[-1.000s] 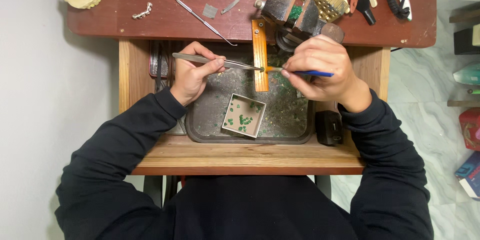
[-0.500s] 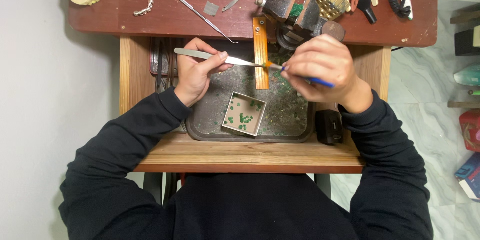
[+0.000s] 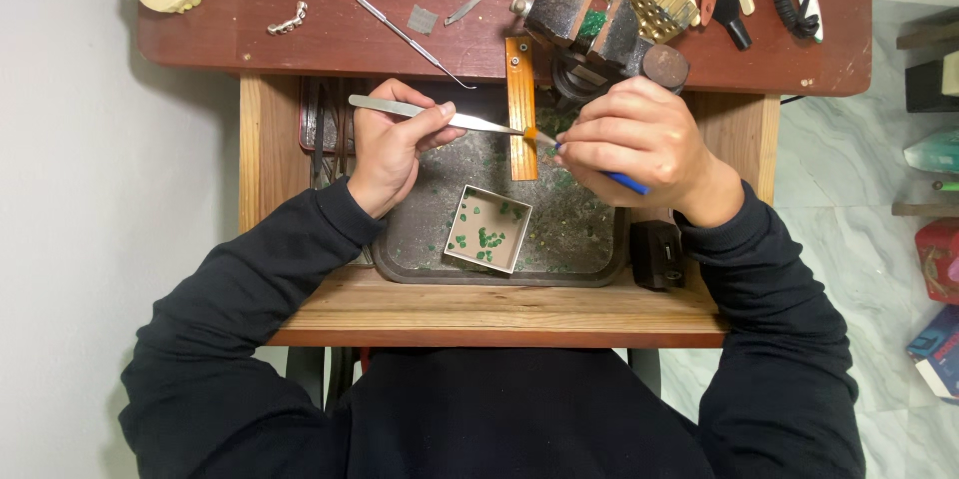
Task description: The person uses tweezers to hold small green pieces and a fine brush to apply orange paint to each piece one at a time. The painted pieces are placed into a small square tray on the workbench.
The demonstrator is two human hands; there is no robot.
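Over the dark tray, the left hand grips steel tweezers and the right hand a blue-handled tool, tips meeting at the orange bench peg, while green bits already lie in the small square box, so the work looks midway.

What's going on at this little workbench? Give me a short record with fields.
Left hand: left hand holds metal tweezers, tips at the orange wooden peg
Right hand: right hand grips a blue-handled tool, tip meeting the tweezers
Below hands: dark metal tray with a small square box of green bits
Behind: small vise on the red-brown benchtop
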